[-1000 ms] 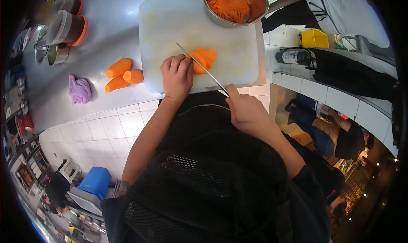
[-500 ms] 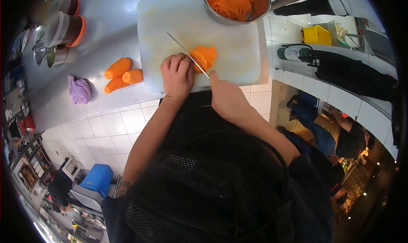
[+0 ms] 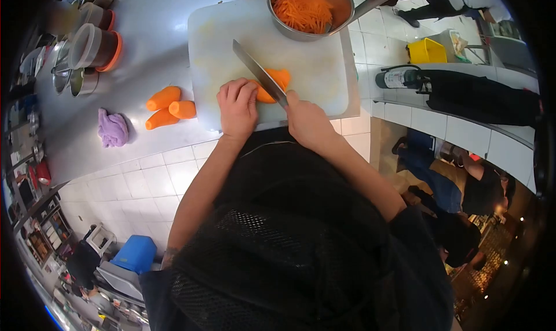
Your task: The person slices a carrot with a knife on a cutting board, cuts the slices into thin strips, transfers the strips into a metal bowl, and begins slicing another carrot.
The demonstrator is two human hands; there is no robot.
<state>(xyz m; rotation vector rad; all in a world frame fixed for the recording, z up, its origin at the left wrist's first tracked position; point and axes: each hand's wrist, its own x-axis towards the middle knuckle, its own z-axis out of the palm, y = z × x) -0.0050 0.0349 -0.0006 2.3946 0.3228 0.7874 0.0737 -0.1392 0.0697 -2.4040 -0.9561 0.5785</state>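
Grey metal worktop (image 3: 145, 59) covers the left of my view, with pale square tiles (image 3: 142, 183) beyond its near edge. Far left stands a round clear plastic tub with dark contents and an orange rim (image 3: 91, 46); nearer lies a crumpled lilac cloth (image 3: 113, 128). Right of that, three peeled orange carrots (image 3: 164, 98) lie close together, just left of a white rectangular plastic cutting board (image 3: 223, 39). My left hand (image 3: 237, 106) is curled down, fingers bent onto the left side of a cut orange carrot (image 3: 279, 77) on the board's near half. Across that carrot slants a long steel-bladed knife (image 3: 258, 70), tip toward the far left. My right hand (image 3: 310, 120) is closed around its handle. Far right, a round metal pot (image 3: 298, 36) with a long handle holds shredded orange carrot (image 3: 304, 10).
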